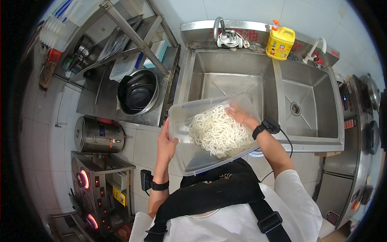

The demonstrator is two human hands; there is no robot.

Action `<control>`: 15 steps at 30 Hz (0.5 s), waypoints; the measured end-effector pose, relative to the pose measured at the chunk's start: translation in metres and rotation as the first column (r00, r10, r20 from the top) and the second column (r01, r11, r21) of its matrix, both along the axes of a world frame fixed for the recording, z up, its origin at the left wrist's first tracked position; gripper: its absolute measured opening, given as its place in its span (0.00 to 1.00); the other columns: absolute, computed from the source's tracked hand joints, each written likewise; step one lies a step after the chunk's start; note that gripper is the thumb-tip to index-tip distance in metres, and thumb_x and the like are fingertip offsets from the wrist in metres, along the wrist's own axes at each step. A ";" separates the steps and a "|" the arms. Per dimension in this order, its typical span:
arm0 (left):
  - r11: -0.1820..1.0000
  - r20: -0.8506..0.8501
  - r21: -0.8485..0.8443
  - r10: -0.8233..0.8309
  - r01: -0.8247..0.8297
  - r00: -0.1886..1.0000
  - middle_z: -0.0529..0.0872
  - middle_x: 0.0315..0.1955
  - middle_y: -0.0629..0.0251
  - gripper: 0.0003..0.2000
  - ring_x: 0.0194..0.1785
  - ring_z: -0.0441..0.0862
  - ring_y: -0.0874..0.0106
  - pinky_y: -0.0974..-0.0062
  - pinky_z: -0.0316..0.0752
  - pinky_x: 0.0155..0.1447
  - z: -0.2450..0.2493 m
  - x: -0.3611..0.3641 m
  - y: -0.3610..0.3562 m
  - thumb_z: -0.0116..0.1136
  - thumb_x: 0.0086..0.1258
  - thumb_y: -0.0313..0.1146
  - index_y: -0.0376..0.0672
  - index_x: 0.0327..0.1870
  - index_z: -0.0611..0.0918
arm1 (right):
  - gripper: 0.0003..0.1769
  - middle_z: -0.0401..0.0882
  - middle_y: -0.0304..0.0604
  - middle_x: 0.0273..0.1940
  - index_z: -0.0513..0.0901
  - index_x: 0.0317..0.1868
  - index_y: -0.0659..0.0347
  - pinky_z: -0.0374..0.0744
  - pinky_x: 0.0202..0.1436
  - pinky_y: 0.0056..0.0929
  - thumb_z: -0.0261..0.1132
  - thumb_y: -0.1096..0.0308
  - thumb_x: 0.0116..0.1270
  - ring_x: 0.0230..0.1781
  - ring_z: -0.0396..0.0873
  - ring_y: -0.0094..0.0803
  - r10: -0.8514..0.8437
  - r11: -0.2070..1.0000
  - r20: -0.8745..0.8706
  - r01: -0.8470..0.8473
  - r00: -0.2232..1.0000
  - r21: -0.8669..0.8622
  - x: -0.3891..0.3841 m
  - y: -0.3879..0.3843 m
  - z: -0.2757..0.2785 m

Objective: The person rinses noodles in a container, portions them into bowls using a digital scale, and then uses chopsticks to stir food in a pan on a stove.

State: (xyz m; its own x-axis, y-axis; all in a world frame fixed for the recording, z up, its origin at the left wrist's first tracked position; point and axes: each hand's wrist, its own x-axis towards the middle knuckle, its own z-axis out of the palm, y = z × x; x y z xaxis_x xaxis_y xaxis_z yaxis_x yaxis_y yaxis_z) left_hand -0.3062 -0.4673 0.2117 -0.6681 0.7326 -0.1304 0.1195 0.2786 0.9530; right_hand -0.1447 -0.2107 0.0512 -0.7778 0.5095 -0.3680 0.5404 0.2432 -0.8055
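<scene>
A clear plastic tub [182, 151] is tilted in front of my body, near the front edge of the sink. Thick white noodles [217, 131] lie heaped inside it. My left hand [165, 144] is closed on the tub's left wall, thumb on the near side. Inside the tub, my right hand [241, 116] is at the upper right of the heap, its fingers partly sunk in the noodles and closed on some of them. Those fingertips are partly hidden.
Beyond the tub is a steel sink with a large basin [231, 78] and a smaller basin [302, 109]. A yellow jug [280, 42] stands on its back ledge beside a faucet [217, 26]. Left are a metal bowl [151, 105] on a shelf and glowing burners [84, 178].
</scene>
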 end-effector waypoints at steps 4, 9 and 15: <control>1.000 -0.037 0.015 -0.023 0.023 0.999 0.68 0.55 0.54 0.36 0.56 0.68 0.70 0.80 0.61 0.56 -0.002 -0.001 0.000 0.42 0.43 0.11 0.37 0.62 0.57 | 0.37 0.61 0.59 0.57 0.58 0.58 0.69 0.60 0.59 0.32 0.45 0.43 0.62 0.58 0.60 0.46 -0.145 0.989 -0.052 0.145 0.988 0.006 -0.004 0.004 -0.008; 0.999 -0.022 0.016 -0.031 0.031 0.999 0.67 0.56 0.54 0.36 0.58 0.66 0.70 0.80 0.59 0.58 0.000 0.002 0.001 0.41 0.43 0.11 0.36 0.62 0.57 | 0.31 0.63 0.60 0.55 0.63 0.55 0.69 0.58 0.60 0.34 0.43 0.48 0.65 0.58 0.60 0.49 -0.177 0.983 0.013 0.176 0.984 0.055 -0.003 0.004 0.004; 0.999 -0.055 0.020 -0.040 0.041 0.998 0.65 0.57 0.53 0.36 0.59 0.64 0.70 0.80 0.57 0.59 0.008 0.007 0.004 0.41 0.43 0.11 0.35 0.62 0.57 | 0.30 0.61 0.60 0.56 0.62 0.56 0.69 0.58 0.60 0.34 0.41 0.50 0.66 0.59 0.58 0.50 -0.167 0.984 0.033 0.164 0.985 0.073 -0.004 0.008 -0.005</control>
State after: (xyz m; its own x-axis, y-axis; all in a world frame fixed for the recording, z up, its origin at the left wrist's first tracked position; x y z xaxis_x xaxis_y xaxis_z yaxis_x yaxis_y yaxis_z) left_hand -0.2996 -0.4635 0.2199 -0.6434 0.7615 -0.0789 0.1822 0.2524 0.9503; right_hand -0.1485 -0.2031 0.0457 -0.6663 0.6556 -0.3553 0.6086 0.2028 -0.7672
